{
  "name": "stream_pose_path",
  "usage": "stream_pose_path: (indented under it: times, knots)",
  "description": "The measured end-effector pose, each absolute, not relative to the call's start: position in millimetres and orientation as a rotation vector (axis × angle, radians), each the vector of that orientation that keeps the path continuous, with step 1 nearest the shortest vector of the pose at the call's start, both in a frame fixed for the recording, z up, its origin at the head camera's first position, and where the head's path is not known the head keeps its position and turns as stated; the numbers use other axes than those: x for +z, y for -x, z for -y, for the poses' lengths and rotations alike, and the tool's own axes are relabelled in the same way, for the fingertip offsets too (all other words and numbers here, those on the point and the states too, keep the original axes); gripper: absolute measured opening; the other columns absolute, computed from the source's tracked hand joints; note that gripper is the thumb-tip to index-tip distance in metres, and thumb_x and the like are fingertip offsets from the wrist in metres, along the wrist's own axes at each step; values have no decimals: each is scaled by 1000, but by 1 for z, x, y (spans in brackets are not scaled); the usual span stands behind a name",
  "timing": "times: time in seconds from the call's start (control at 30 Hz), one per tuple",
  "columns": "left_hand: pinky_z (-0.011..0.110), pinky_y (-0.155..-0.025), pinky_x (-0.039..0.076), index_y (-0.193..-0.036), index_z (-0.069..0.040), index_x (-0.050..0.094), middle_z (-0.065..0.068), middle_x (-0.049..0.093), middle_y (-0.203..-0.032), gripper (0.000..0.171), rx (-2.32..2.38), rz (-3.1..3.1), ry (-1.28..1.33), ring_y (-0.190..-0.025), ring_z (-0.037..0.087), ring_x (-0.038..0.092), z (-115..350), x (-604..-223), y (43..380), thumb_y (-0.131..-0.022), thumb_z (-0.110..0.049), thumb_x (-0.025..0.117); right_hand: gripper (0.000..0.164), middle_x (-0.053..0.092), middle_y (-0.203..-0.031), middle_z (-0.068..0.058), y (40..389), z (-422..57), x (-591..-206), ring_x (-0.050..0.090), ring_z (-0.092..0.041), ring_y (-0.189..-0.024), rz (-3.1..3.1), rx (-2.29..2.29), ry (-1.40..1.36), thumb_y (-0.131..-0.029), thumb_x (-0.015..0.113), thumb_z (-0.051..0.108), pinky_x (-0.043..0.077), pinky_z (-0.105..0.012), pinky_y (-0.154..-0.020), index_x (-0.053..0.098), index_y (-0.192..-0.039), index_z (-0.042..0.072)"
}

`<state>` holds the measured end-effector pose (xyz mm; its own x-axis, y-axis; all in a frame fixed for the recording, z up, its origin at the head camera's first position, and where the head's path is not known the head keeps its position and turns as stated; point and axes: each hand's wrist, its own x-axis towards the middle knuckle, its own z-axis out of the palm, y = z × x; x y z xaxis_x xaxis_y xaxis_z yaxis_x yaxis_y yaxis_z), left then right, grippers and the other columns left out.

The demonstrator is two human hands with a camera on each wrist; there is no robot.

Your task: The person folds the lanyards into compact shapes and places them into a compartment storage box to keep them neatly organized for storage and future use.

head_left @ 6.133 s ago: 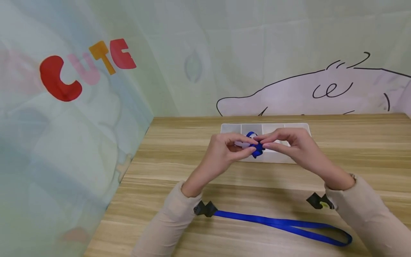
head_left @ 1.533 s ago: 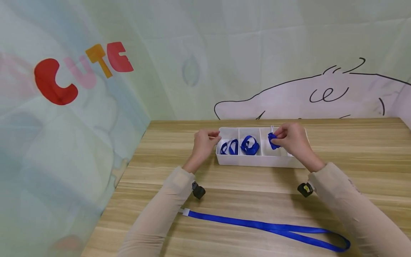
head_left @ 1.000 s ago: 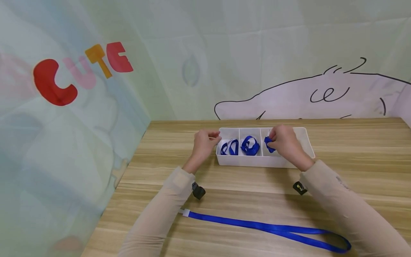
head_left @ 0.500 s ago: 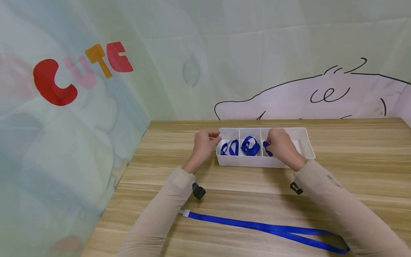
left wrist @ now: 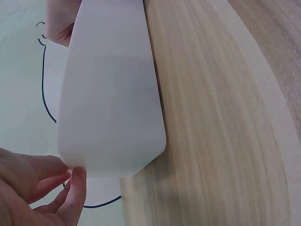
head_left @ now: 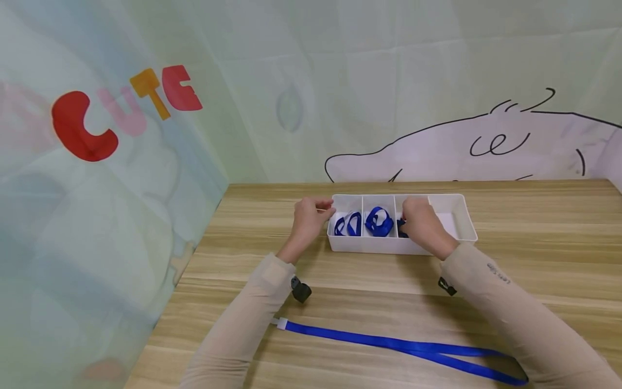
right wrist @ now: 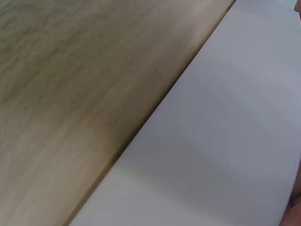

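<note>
A white box (head_left: 379,245) with several compartments stands on the wooden table. My left hand (head_left: 308,218) pinches the rim at its left end; the left wrist view shows the thumb and fingers at that corner. My right hand (head_left: 425,225) reaches down into the third compartment from the left, its fingers round a bundled blue lanyard (head_left: 401,229) that it mostly hides. Coiled blue lanyards (head_left: 356,223) lie in the leftmost compartment, and another coiled lanyard (head_left: 379,222) fills the second. The right wrist view shows mainly the box's white front wall (right wrist: 211,132).
One more blue lanyard (head_left: 359,337) lies stretched out on the table (head_left: 359,286) in front of the box, its white clip end near my left forearm and its loop partly under my right sleeve (head_left: 515,313). A printed cloth (head_left: 291,65) hangs behind the table.
Earlier both hands held the blue bundle above the box. Since then the left hand has gone to the box's left rim, and the right hand has lowered the bundle into the third compartment.
</note>
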<state>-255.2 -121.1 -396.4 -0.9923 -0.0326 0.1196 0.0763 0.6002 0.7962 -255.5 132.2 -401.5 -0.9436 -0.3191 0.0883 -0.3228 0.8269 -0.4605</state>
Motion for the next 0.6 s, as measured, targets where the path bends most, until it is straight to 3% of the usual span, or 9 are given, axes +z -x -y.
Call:
stream_pose_path:
  times: [0.2, 0.47, 0.6]
  knots:
    - [26, -74, 58, -112, 2, 73, 13, 72, -101, 21, -1363, 2704, 23, -90, 23, 70, 121, -397, 256, -92, -4, 72, 27, 51, -64, -7, 254, -132, -396, 48, -19, -56, 3070, 728, -505, -82, 76, -2, 43, -29, -49, 52, -69, 0]
    - [26, -73, 59, -110, 3, 74, 15, 73, -100, 21, -1392, 2688, 24, -89, 25, 71, 121, -396, 256, -90, -2, 73, 32, 45, -66, -7, 246, -138, -375, 44, -20, -58, 3116, 775, -497, -82, 82, 6, 39, -31, -52, 51, -75, 0]
    - [26, -73, 59, -110, 4, 73, 16, 72, -100, 21, -1402, 2684, 28, -89, 25, 71, 122, -396, 255, -90, -1, 73, 27, 59, -78, -16, 243, -143, -362, 55, -26, -69, 3103, 759, -524, -81, 81, 4, 50, -39, -61, 61, -88, -12]
